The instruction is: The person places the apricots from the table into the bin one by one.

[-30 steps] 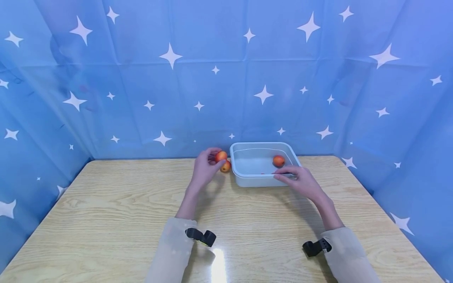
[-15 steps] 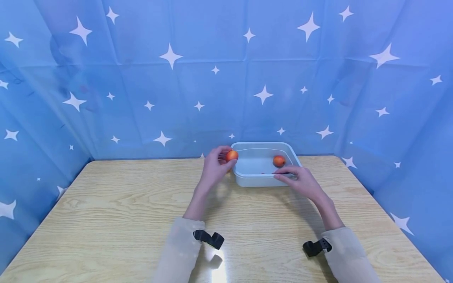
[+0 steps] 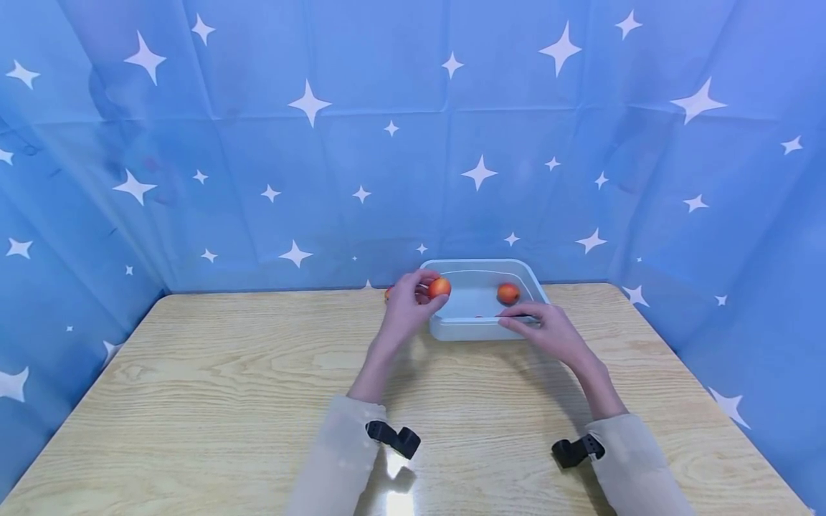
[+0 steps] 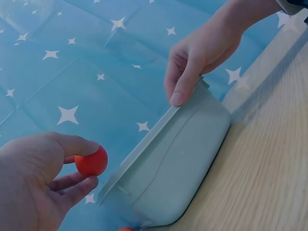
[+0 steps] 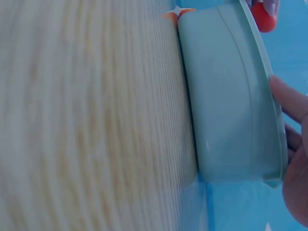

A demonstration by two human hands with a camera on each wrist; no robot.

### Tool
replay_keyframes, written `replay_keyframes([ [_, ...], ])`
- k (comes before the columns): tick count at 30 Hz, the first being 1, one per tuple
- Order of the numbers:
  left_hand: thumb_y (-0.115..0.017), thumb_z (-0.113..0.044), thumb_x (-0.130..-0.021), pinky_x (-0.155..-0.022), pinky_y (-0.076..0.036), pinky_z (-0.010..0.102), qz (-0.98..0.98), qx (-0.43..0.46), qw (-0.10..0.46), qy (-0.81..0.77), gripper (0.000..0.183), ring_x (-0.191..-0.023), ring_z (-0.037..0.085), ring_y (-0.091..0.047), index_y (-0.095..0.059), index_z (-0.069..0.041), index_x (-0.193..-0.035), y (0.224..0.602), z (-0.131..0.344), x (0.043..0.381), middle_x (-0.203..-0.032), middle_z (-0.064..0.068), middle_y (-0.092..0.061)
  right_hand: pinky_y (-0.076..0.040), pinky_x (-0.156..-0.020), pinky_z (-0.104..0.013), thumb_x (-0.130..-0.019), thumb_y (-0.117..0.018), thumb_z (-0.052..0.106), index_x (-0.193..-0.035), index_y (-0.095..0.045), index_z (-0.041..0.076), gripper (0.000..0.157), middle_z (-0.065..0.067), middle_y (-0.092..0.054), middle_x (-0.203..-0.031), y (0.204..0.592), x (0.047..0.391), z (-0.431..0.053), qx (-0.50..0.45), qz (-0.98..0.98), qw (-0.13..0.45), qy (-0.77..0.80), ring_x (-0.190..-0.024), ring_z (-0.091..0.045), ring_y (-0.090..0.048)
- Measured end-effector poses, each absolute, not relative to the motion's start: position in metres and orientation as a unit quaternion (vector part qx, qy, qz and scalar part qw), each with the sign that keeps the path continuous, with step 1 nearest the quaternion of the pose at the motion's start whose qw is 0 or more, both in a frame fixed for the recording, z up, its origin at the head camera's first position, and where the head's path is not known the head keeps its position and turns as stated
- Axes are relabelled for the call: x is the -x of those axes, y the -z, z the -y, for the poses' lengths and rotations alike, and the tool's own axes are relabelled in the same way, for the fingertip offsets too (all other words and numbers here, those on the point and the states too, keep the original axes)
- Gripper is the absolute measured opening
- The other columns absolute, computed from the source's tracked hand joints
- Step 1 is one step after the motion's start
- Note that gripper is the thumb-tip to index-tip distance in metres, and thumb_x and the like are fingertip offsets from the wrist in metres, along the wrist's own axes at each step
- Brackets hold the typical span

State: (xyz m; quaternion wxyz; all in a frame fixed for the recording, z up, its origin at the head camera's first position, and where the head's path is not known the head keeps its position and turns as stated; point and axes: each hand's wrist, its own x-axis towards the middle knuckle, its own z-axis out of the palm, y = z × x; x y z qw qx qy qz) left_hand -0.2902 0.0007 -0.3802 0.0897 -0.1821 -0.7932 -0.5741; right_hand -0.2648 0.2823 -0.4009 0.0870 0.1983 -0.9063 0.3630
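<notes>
My left hand pinches a small red-orange apple between thumb and fingers, over the left side of a pale blue-green plastic box. In the left wrist view this apple hangs level with the box's rim. With thumb and fingers, my right hand grips the near rim toward its right corner. Inside the box lies another apple, on the right. A sliver of red shows just behind the near rim. Left of the box, partly hidden by my left hand, are more apples on the table.
The box stands near the back edge of a light wood-grain table. A blue cloth with white stars hangs right behind the table and along both sides. Black wrist cameras sit on both sleeves.
My left hand has carried its apple rightward from beside the box to over its left side, uncovering an apple on the table to the left. My right hand stays on the rim.
</notes>
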Motion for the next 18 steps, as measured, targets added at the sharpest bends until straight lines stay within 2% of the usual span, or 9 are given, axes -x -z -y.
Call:
replay_keyframes([
  [18, -0.075, -0.011, -0.091, -0.081, -0.056, 0.023, 0.824, 0.193, 0.075, 0.528, 0.035, -0.092, 0.020, -0.065, -0.067, -0.006, -0.125, 0.387, -0.027, 0.287, -0.116, 0.011, -0.064, -0.053, -0.083, -0.035, -0.094, -0.073, 0.031, -0.110, -0.077, 0.013, 0.024, 0.003, -0.074, -0.105, 0.401, 0.265, -0.282, -0.196, 0.908, 0.089, -0.359, -0.098, -0.016, -0.064],
])
